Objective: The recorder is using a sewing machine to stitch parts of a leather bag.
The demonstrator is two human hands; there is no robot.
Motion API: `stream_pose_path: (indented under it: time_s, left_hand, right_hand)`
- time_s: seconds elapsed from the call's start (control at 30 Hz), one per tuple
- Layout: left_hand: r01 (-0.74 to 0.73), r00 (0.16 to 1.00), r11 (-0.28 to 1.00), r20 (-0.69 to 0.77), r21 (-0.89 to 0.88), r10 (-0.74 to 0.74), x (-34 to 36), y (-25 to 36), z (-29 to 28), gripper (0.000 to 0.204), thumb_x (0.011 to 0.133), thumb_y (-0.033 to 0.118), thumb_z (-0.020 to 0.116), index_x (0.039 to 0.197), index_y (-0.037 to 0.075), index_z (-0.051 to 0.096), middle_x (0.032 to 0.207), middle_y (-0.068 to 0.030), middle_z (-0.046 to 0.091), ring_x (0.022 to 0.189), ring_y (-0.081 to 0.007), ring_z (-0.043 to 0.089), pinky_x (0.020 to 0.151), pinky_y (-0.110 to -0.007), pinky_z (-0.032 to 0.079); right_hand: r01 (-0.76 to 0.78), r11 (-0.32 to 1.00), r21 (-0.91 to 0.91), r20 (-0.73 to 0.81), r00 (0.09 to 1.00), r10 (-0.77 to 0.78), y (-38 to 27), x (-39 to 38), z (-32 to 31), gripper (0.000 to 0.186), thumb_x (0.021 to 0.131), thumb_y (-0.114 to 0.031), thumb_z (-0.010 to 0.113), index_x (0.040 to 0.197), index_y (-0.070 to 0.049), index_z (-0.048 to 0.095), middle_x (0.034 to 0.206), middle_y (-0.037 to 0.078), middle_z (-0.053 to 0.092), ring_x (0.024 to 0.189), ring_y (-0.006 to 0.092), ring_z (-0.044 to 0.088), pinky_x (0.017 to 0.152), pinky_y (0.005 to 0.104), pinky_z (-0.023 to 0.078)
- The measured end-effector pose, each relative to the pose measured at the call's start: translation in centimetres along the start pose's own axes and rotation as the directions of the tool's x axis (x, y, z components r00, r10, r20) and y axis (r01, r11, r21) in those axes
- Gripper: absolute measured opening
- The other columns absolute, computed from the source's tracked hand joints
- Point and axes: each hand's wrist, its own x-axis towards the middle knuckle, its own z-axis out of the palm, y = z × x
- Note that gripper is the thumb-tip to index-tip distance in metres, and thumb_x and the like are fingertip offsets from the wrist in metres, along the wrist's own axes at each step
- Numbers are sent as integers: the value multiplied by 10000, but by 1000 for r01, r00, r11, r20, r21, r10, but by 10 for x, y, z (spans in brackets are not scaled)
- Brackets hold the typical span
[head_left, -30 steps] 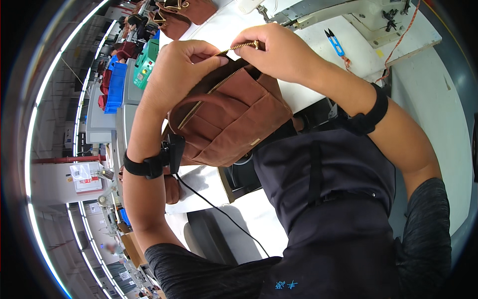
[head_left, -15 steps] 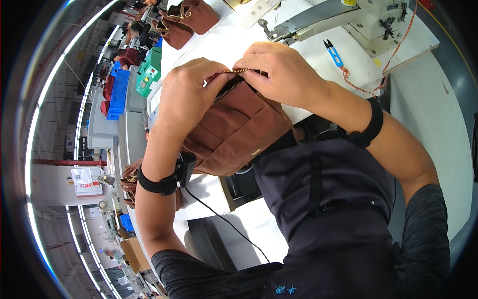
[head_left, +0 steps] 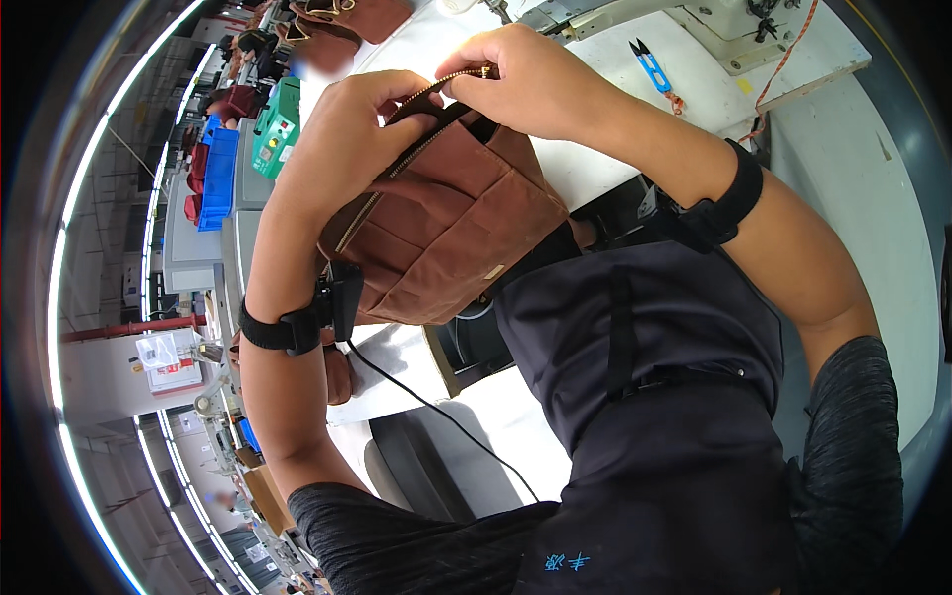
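A brown bag (head_left: 476, 228) with a pleated front pocket and a small metal tag sits in front of me, its top open along a brass-toothed zipper (head_left: 390, 177). Both hands are at its upper rim. My left hand (head_left: 362, 129) is closed on the zipper edge, thumb curled inward over the opening. My right hand (head_left: 511, 84) pinches the same edge farther right, by the brass end at the top; the fingertips are partly hidden. Black straps with devices circle both forearms, and a cable (head_left: 421, 399) runs from the left one.
A sewing machine (head_left: 724, 35) stands at upper right beside blue thread snips (head_left: 650, 67) and orange cord (head_left: 783, 69) on the white table (head_left: 605, 129). More brown bags (head_left: 362, 15) lie at the top. A green box (head_left: 275, 129), blue bin (head_left: 216, 178) and distant workers (head_left: 256, 50) are at left.
Half a second ago both hands were lower and closer together; they have since risen toward the top of the view and parted slightly, stretching the zipper edge and uncovering more of the bag's opening.
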Motion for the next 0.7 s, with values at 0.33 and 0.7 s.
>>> stream_pose_path:
  time_s: [0.33,0.7]
  left_hand:
    - [-354,934,893,48,277,355,9,-15,1,164,881,101,748,1005,-6,740,920,-203,714,871,-425,682,767,-470,536]
    - [-416,903,648,209,638,374,9,-1,5,119,878,136,672,828,92,770,837,-104,764,833,-312,767,735,-415,611]
  right_hand:
    - [63,989,-134,-8,998,-65,4,0,-2,331,969,-260,690,1142,9,775,861,120,759,757,190,690,721,338,530]
    - [-76,993,-87,131,987,87,-10,-13,-20,331,1022,-198,709,1226,62,711,1127,141,764,1003,175,713,878,327,563]
